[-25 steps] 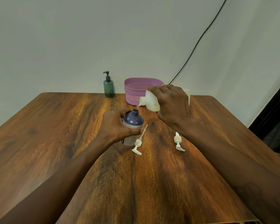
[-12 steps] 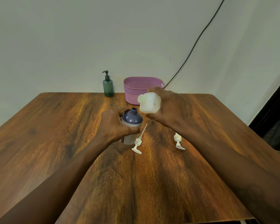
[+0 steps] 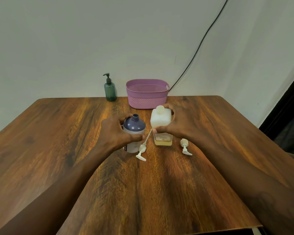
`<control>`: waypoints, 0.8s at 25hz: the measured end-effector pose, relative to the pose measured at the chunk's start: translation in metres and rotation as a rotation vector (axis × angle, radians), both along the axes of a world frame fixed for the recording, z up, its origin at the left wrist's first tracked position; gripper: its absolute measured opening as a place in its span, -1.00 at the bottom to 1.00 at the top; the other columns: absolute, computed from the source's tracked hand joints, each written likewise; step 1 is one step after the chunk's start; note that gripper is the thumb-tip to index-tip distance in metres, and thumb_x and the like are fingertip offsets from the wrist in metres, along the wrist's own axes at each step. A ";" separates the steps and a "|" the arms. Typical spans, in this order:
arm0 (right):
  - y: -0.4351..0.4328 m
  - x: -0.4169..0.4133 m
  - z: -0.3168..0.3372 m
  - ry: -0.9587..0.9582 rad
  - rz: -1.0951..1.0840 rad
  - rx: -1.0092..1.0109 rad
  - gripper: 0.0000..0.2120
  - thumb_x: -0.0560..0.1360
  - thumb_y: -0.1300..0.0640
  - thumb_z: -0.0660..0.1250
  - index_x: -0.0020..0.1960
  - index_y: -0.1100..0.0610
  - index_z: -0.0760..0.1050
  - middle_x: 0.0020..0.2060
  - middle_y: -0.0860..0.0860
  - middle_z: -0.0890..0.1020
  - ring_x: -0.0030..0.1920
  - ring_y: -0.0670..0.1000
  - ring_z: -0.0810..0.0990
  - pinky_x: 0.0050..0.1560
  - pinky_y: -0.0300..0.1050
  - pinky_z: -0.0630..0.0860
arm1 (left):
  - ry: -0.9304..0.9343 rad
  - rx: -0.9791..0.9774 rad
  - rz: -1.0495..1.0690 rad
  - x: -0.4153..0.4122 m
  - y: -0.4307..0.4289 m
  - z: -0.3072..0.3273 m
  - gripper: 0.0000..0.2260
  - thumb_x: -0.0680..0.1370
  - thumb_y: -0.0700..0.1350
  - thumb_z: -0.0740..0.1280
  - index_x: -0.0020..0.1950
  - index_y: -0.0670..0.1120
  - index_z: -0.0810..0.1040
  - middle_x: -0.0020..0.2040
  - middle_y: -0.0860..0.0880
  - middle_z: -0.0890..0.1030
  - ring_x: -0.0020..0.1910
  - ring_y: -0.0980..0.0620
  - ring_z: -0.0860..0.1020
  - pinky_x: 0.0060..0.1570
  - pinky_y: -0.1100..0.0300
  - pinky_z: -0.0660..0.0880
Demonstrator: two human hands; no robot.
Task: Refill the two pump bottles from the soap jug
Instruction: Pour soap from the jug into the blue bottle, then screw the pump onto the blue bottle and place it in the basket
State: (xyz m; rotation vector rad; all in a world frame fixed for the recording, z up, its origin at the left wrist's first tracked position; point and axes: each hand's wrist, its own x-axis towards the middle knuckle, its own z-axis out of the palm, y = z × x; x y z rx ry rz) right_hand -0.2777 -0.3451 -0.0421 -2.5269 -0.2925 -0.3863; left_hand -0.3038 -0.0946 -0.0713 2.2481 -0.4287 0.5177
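- Two hands are at work near the middle of the tabletop (image 3: 58, 133), each wrapped round a container.
- The left hand (image 3: 115, 131) grips the purple bottle (image 3: 134, 131) from its left side, fingers curled round the back and thumb across the front. The bottle stands upright, its neck open with no pump on it.
- The right hand (image 3: 178, 126) holds the soap jug (image 3: 160, 121) from the right, thumb on the front face and fingers behind. The jug is upright just to the right of the purple bottle, apart from it, with a shallow layer of yellowish liquid at its bottom.
- One pump (image 3: 142, 150) lies on the wood in front of the purple bottle. Its long thin tube slants up into the gap between bottle and jug.
- A second pump (image 3: 185, 147) lies to the right of the jug, just under the right wrist.
- At the far edge a green bottle (image 3: 110, 89) stands upright with its dark pump fitted.
- Just right of it sits a pink basket (image 3: 147, 97); what is inside cannot be seen.
- A black cable (image 3: 199, 46) runs down the wall to a spot behind the basket.
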 end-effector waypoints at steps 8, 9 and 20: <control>-0.017 0.015 -0.017 0.147 0.107 0.039 -0.09 0.16 -0.18 0.69 0.43 -0.03 0.44 0.28 -0.07 0.57 0.08 -0.12 0.49 -0.16 -0.41 0.36 | 0.023 0.016 0.018 0.005 0.003 -0.006 -0.26 0.23 0.25 0.60 0.33 -0.05 0.58 0.17 0.00 0.68 0.04 0.12 0.62 -0.06 0.40 0.49; -0.018 0.015 -0.017 0.156 0.106 0.035 -0.08 0.17 -0.19 0.68 0.44 -0.02 0.43 0.29 -0.07 0.57 0.09 -0.12 0.49 -0.15 -0.39 0.38 | 0.020 0.012 0.019 0.005 0.003 -0.007 -0.26 0.23 0.24 0.60 0.33 -0.04 0.58 0.17 0.00 0.68 0.04 0.13 0.61 -0.06 0.42 0.48; -0.001 -0.010 0.002 -0.159 0.209 -0.122 -0.16 0.38 -0.16 0.58 0.54 0.01 0.32 0.53 0.04 0.38 0.50 0.08 0.35 0.45 0.11 0.34 | 0.059 -0.009 0.051 -0.007 0.010 -0.009 -0.25 0.23 0.19 0.62 0.35 -0.03 0.55 0.20 0.00 0.66 0.04 0.15 0.57 -0.11 0.48 0.43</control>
